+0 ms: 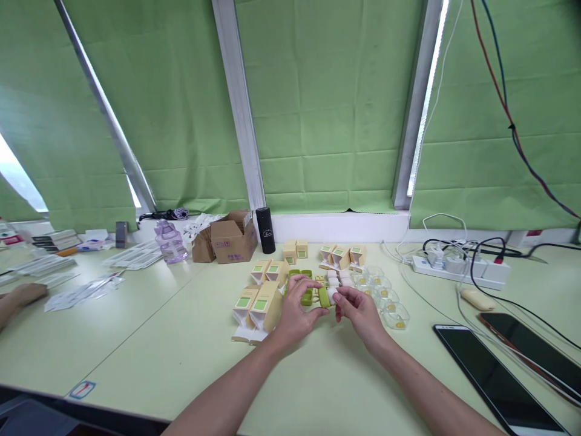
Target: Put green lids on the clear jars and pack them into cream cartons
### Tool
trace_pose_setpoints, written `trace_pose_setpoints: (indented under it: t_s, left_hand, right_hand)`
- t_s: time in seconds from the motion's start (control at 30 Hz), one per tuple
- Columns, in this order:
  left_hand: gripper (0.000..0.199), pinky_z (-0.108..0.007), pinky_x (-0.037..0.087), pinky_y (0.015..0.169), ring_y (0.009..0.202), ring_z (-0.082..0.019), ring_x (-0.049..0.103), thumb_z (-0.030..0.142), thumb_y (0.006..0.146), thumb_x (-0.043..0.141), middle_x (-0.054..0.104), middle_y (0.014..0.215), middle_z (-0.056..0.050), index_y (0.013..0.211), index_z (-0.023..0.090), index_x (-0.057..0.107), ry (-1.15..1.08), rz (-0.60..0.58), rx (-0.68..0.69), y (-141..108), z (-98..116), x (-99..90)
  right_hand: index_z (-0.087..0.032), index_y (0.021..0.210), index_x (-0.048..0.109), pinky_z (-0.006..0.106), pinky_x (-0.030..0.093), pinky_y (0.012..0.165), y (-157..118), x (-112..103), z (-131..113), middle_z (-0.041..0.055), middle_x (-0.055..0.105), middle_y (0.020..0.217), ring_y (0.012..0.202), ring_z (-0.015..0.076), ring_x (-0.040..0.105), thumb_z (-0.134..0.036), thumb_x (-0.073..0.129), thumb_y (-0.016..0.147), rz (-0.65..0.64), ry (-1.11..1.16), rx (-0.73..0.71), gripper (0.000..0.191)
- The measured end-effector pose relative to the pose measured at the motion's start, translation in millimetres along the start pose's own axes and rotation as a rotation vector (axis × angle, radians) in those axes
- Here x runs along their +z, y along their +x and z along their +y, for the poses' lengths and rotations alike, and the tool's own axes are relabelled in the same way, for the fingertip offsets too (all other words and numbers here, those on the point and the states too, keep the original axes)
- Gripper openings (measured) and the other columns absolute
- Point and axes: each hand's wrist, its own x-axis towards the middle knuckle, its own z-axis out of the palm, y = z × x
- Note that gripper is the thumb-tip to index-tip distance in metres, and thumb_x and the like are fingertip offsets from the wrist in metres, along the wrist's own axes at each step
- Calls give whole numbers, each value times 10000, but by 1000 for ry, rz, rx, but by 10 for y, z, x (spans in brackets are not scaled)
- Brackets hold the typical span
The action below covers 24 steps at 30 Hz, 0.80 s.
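My left hand (295, 309) pinches a small lime-green plastic piece (324, 297) between thumb and fingers. In the fingertips of my right hand (361, 312) is a small white rounded piece (332, 294), which meets the green piece end to end. Whether the two are joined I cannot tell. Beyond my hands lie several more white pieces (333, 274) and green pieces (307, 274), partly hidden by my left hand. Clear plastic shells (389, 297) with yellow centres sit to the right. Cream boxes with green windows (267, 306) stand left of my left hand.
More cream boxes (341, 257) stand farther back, near a black cylinder (265, 230), a cardboard box (233, 239) and a purple bottle (170, 242). At right are a power strip (463, 271), loose cables and two phones (497, 378). Another person's hand (27, 293) rests at far left.
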Motion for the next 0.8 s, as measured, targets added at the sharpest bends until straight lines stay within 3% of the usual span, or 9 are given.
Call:
trace_pose_setpoints:
  t_s: [0.4,0.6,0.8]
  left_hand:
    - [389,-459,472,1025,1181,-302,536,195,727,923,652,1081,-72,1057,240,722,26,0,52,-7,12,8]
    - [375,-458,497,1015,1187,-304,547,243,755,906,641,1129,-87,1092,253,742,5,9,20,-22,28,15]
    - [409,-445,537,975,1114,-286,625,426,869,808,647,1214,-121,1233,248,751,-96,15,-76,-4,-72,27]
  right_hand:
    - [-165,869,788,333,579,536,-15,18,68,41,707,673,574,188,640,-682,887,691,14,18,-6,555]
    - [-171,857,788,333,604,542,-20,21,23,63,734,738,655,217,686,-676,888,697,-11,36,29,539]
    - [-188,820,767,326,575,552,-46,0,-28,62,698,726,642,204,657,-734,766,809,-25,-32,-84,546]
